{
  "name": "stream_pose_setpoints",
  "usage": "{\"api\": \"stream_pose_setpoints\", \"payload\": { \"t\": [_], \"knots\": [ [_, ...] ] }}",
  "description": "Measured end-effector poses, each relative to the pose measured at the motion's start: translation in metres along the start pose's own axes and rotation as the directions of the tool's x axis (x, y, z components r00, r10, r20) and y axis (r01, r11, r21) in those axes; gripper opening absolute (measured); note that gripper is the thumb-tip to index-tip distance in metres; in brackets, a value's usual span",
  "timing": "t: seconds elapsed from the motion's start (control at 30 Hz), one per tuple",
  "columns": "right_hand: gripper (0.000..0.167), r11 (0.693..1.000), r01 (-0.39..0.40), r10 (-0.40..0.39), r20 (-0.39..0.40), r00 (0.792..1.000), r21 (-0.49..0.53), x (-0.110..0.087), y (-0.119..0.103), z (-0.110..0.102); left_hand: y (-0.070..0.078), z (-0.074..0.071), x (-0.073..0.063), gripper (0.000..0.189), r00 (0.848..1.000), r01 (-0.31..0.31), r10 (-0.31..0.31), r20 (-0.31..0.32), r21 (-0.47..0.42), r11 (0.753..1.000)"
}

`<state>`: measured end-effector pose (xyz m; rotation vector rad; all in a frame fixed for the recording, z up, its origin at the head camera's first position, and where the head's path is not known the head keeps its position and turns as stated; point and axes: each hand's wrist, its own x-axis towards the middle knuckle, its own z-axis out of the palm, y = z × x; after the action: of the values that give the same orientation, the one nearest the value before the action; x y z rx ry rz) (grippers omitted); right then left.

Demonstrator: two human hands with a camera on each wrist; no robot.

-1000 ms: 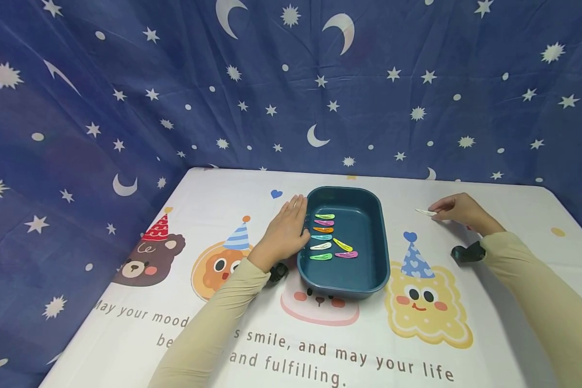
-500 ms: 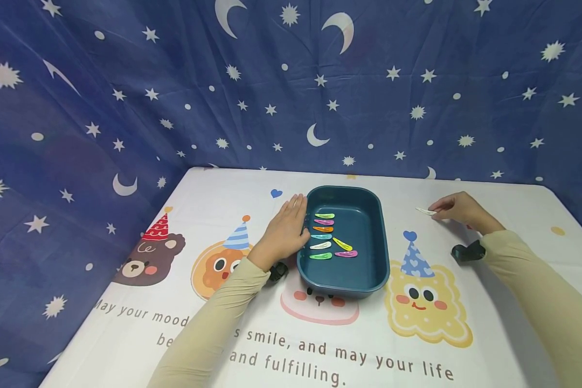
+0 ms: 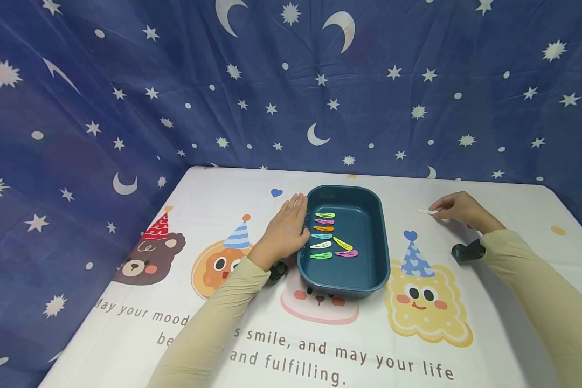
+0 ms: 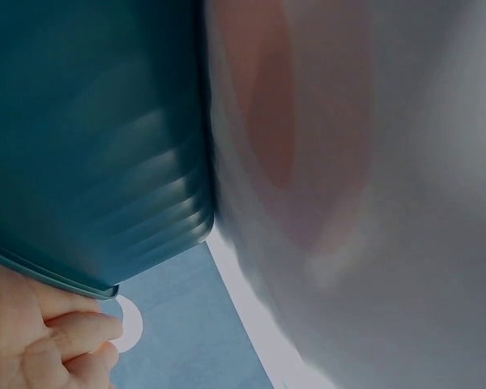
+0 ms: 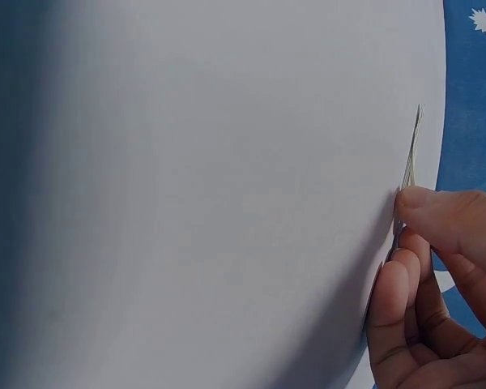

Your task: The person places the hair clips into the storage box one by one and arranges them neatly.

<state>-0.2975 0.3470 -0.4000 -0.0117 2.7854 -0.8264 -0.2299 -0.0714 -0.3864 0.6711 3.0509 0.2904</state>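
A deep teal basin stands mid-table with several snap hair clips lying inside it. Down its left side runs a column with a light-green, a pink, an orange, a blue, a white and a green clip. To their right lie a tilted yellow clip and a pink one. My left hand rests with straight fingers against the basin's left rim; in the left wrist view its fingers are by the rim. Right of the basin, my right hand pinches a white hair clip between thumb and fingers, above the table.
A white tablecloth with printed cartoon faces and lettering covers the table. Behind and at the left hangs a dark blue curtain with stars and moons. A black wrist device sits at the right cuff, another at the left.
The white clip in my right hand has tilted slightly, lying more level, with its tip shifted a little right. My left hand, the basin and the clips inside stay put.
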Motion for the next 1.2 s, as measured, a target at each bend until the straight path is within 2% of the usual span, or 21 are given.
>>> {"api": "stream_pose_setpoints", "payload": {
  "t": [0.23, 0.57, 0.9, 1.2],
  "knots": [
    [0.033, 1.000, -0.008, 0.008, 0.006, 1.000, -0.003, 0.0004, 0.0002, 0.0001, -0.0011, 0.0015, 0.0010, 0.072, 1.000, -0.004, 0.004, -0.008, 0.008, 1.000],
    [0.029, 0.999, 0.029, -0.029, -0.001, 1.000, -0.033, -0.0014, -0.0023, -0.0003, -0.0005, 0.0003, 0.0003, 0.071, 1.000, -0.007, 0.007, -0.009, 0.005, 1.000],
    [0.035, 1.000, 0.001, -0.001, 0.019, 1.000, -0.027, 0.0010, 0.0015, -0.0026, -0.0002, 0.0006, 0.0000, 0.071, 1.000, -0.005, 0.005, -0.014, -0.003, 1.000],
    [0.032, 1.000, 0.011, -0.010, 0.008, 1.000, -0.021, 0.0010, 0.0023, -0.0032, -0.0003, 0.0021, 0.0010, 0.071, 1.000, 0.002, -0.002, -0.015, -0.002, 1.000]
  ]
}}
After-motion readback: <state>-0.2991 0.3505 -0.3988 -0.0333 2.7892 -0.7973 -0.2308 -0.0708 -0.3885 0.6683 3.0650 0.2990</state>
